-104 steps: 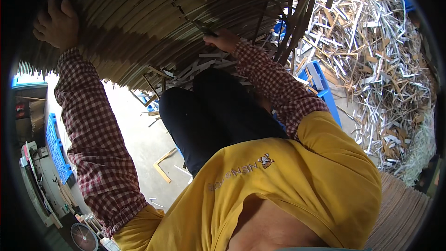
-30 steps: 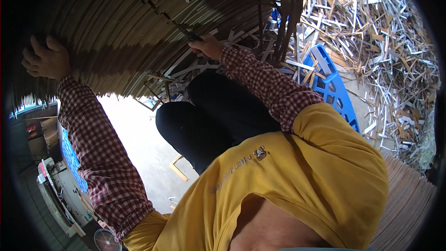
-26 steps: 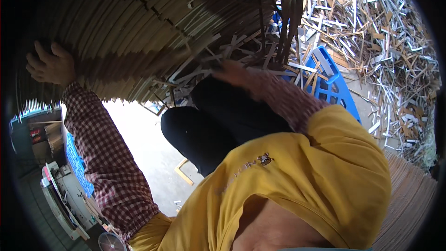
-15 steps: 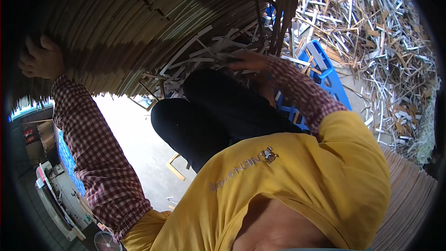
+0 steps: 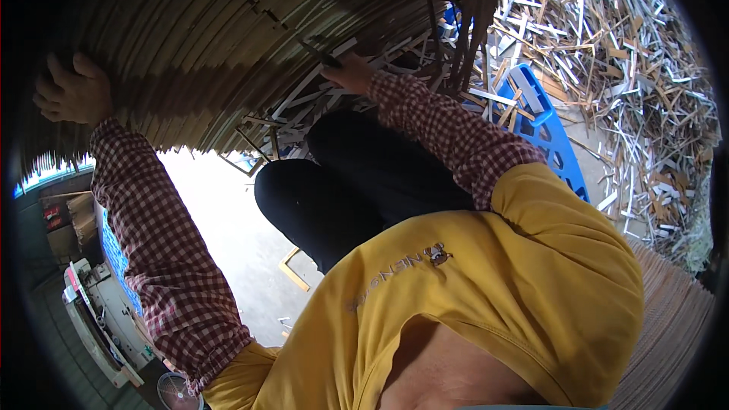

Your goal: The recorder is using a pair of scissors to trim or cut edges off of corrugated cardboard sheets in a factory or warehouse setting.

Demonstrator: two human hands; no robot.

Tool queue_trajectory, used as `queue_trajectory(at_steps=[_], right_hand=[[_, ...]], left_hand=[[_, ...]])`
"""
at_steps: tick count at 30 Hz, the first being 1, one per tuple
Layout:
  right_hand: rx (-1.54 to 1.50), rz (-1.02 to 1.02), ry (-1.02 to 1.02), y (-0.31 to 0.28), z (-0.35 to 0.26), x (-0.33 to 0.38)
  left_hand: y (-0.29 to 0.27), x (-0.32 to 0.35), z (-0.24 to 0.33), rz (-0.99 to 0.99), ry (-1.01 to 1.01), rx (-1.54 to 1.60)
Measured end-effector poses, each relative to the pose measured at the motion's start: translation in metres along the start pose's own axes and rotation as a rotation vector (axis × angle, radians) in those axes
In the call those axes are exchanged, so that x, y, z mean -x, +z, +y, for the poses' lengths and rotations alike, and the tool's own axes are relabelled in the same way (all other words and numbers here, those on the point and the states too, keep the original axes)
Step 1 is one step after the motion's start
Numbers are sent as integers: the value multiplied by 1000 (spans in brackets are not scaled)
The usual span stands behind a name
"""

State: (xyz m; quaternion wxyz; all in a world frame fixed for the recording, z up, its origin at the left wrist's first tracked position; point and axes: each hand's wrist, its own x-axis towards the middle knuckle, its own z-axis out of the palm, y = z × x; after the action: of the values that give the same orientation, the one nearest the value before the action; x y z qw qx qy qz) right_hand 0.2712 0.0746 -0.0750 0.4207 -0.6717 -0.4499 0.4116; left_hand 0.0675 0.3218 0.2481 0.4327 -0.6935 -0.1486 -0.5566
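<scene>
Workshop floor littered with offcut strips (image 5: pixel 607 53); left hand (image 5: pixel 72 91) pressed flat, fingers spread, on stacked slats (image 5: pixel 205 38); right hand (image 5: pixel 351 74) pinches a dark tool (image 5: pixel 319 53); unsupported slats might slide.

a pale concrete floor (image 5: pixel 228 220) fills the centre-left, brightly daylit. at two o'clock a heap of white and tan offcut strips (image 5: pixel 638 91) covers the ground beside a blue plastic pallet (image 5: pixel 543 125). at eight o'clock stand a white machine (image 5: pixel 99 319) and a fan (image 5: pixel 176 393) in dim light.
</scene>
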Motion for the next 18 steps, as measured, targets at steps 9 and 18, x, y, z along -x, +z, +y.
queue_trajectory(at_steps=[9,18], right_hand=[[246,-375,116,-85,31,118],[127,-249,198,-57,-35,7]], left_hand=[[-15,5,-18,-46,19,-105],[4,13,12,-24,-42,17]])
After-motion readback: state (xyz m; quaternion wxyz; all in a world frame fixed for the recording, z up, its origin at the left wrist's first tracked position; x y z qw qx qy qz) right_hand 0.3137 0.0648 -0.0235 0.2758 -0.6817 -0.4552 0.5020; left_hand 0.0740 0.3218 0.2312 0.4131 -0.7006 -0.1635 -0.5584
